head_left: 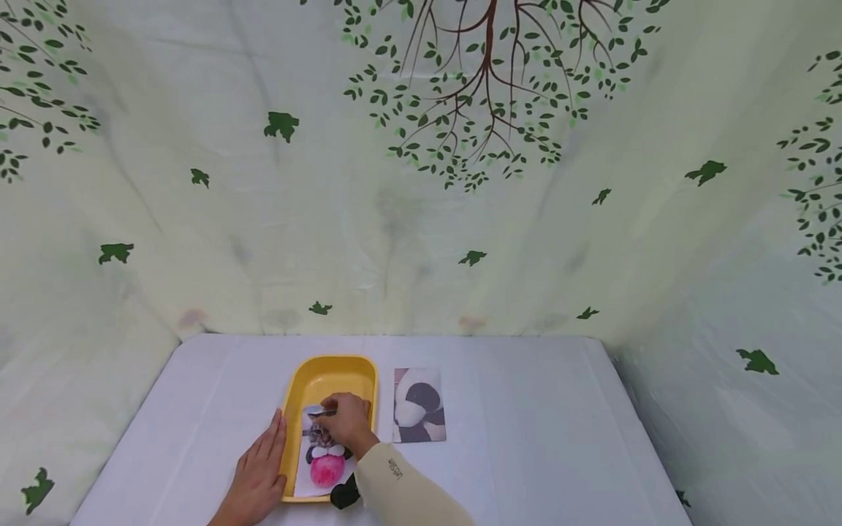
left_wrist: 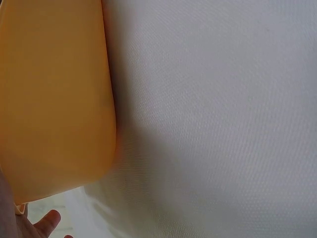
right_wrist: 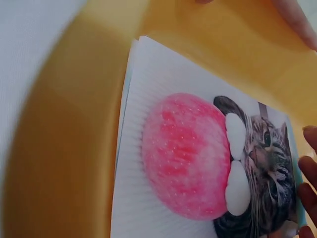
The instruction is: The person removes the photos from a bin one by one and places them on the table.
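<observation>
A yellow tray (head_left: pixel 329 361) sits on the white table, and a photo card of a cat with a pink apple (head_left: pixel 325 464) lies inside it. My right hand (head_left: pixel 343 422) is in the tray, fingers curled over the card's far edge and pinching it. In the right wrist view the cat card (right_wrist: pixel 188 153) fills the frame on the tray floor (right_wrist: pixel 59 148), with fingertips (right_wrist: pixel 308 171) at its right edge. My left hand (head_left: pixel 259 467) lies flat on the table, fingers straight against the tray's left wall. The left wrist view shows that tray wall (left_wrist: pixel 54 99) and one fingertip (left_wrist: pixel 47 220).
A second card with a black-and-white panda (head_left: pixel 419 405) lies flat just right of the tray. The white tablecloth (left_wrist: pixel 213 124) stretches bare to the left and right. Leaf-print fabric walls (head_left: pixel 421 183) close in the table at the back and both sides.
</observation>
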A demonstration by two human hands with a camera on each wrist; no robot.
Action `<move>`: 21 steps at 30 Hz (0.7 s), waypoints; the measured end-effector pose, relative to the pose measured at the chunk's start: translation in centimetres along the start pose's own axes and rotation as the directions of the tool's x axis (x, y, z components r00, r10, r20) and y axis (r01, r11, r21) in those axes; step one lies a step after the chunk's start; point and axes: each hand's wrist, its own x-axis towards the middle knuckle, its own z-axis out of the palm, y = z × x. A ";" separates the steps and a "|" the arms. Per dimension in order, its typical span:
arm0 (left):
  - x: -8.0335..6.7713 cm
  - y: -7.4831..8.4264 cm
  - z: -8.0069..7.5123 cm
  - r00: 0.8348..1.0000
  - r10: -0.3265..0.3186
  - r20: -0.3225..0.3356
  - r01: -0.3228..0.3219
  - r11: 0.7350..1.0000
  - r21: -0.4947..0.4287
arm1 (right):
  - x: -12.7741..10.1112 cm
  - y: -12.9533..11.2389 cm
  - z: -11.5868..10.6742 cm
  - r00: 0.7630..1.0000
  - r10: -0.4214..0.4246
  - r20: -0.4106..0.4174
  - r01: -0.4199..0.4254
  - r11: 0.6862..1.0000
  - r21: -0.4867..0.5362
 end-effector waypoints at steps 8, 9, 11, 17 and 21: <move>0.0 0.2 -0.1 0.999 -0.026 0.045 0.026 1.000 -0.008 | 0.2 0.7 0.5 1.000 -0.021 -0.019 0.019 0.997 -0.077; 0.0 0.2 -0.1 0.999 -0.027 0.047 0.028 1.000 -0.008 | 0.2 0.7 0.6 0.999 -0.023 -0.023 0.021 0.996 -0.084; 0.0 0.3 -0.2 0.999 -0.029 0.045 0.029 1.000 -0.011 | 0.2 0.8 0.6 0.999 -0.028 -0.028 0.026 0.995 -0.095; 0.1 0.2 -0.1 0.999 -0.030 0.042 0.030 1.000 -0.003 | 0.2 0.7 0.5 0.999 -0.036 -0.024 0.033 0.993 -0.117; 0.1 0.2 -0.1 0.999 -0.032 0.039 0.032 0.999 0.000 | 0.2 0.5 0.4 0.999 -0.037 -0.018 0.035 0.992 -0.120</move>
